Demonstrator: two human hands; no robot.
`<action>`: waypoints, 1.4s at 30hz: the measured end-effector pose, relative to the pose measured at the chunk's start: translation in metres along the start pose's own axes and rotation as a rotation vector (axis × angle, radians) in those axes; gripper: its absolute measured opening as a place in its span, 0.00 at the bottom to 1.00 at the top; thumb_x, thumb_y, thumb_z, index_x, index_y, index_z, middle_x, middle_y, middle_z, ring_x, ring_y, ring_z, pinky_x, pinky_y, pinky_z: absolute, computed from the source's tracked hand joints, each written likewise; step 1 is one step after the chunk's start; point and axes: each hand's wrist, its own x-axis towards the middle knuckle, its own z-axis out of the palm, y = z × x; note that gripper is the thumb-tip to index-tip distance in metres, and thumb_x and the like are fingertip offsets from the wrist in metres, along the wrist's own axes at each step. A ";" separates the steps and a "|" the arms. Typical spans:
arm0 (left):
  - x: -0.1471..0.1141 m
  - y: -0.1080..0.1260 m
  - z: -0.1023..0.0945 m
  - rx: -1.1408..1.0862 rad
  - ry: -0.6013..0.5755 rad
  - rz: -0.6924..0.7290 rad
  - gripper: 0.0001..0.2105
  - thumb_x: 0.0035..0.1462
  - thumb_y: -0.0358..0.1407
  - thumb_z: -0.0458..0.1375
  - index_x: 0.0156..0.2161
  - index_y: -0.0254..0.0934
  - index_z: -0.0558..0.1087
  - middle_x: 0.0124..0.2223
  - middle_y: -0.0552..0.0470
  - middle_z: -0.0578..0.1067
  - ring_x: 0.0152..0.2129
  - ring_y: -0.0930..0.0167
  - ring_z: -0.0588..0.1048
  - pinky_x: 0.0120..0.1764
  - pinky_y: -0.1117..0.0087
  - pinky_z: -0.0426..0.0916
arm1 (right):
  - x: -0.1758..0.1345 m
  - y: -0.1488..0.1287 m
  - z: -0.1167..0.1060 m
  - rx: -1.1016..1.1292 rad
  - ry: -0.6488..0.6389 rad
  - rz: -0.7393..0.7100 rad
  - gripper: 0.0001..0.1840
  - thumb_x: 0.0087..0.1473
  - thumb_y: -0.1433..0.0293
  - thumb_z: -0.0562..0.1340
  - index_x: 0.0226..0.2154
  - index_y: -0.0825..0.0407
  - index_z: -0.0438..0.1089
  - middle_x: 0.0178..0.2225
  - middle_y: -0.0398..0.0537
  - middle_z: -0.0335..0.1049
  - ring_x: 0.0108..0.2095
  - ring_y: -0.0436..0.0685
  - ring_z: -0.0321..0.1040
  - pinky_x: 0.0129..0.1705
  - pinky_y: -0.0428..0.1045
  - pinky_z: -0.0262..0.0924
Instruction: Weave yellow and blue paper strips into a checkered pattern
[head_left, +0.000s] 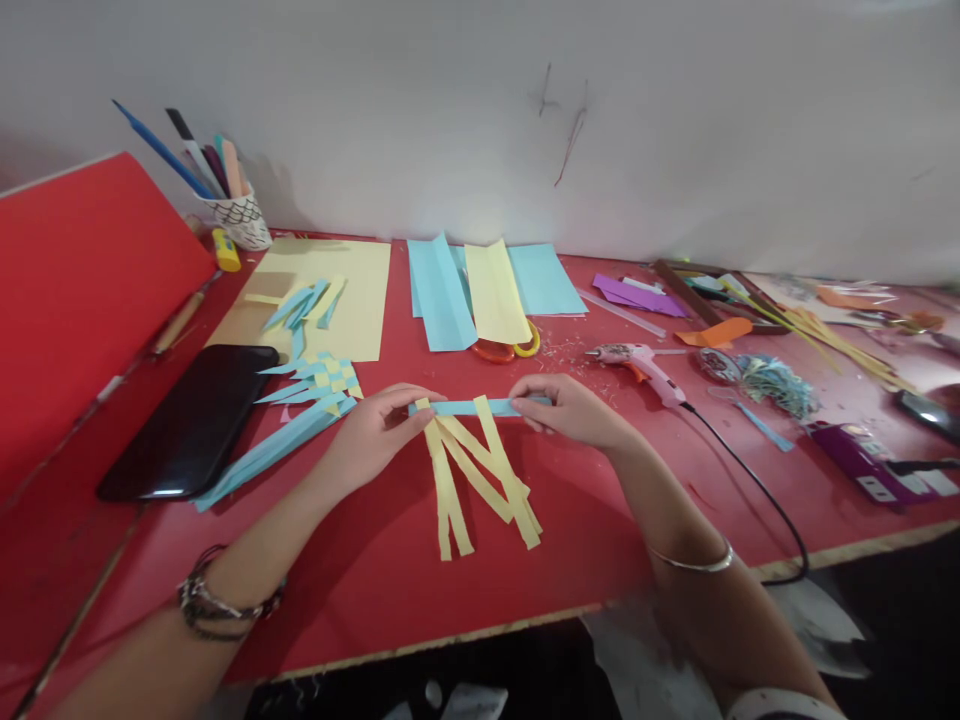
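Observation:
A blue paper strip runs crosswise between my two hands, just above the red table. My left hand pinches its left end, with the thumb near the top of a yellow strip. My right hand grips the other end between thumb and fingers. Several yellow paper strips hang or fan down from the blue one toward me; another yellow strip crosses it near the middle. Left of my left hand lies a woven blue and yellow paper piece with loose blue ends.
On the left are a black phone, a red board and a pen cup. Folded paper sheets cover scissors at the back. A pink glue gun with a cord, a tassel and a purple device lie right.

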 end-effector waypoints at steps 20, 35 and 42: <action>-0.001 -0.007 0.007 -0.332 0.012 -0.165 0.22 0.48 0.43 0.57 0.49 0.39 0.63 0.35 0.53 0.72 0.34 0.71 0.71 0.37 0.70 0.67 | 0.001 -0.004 0.000 0.059 0.058 -0.098 0.12 0.50 0.64 0.53 0.25 0.54 0.64 0.20 0.37 0.54 0.20 0.45 0.48 0.24 0.44 0.43; 0.000 -0.006 0.006 -0.201 -0.001 -0.088 0.18 0.49 0.44 0.54 0.44 0.37 0.68 0.30 0.53 0.75 0.31 0.69 0.74 0.38 0.68 0.67 | -0.002 -0.002 -0.008 0.100 0.113 -0.106 0.11 0.51 0.65 0.53 0.22 0.53 0.59 0.18 0.36 0.49 0.19 0.44 0.45 0.22 0.44 0.41; -0.002 -0.002 0.006 -0.181 -0.091 -0.097 0.14 0.48 0.45 0.55 0.35 0.37 0.71 0.30 0.53 0.75 0.29 0.69 0.73 0.34 0.69 0.68 | -0.003 -0.002 -0.005 0.123 0.049 -0.181 0.11 0.50 0.66 0.54 0.22 0.53 0.60 0.18 0.37 0.53 0.19 0.45 0.50 0.23 0.44 0.46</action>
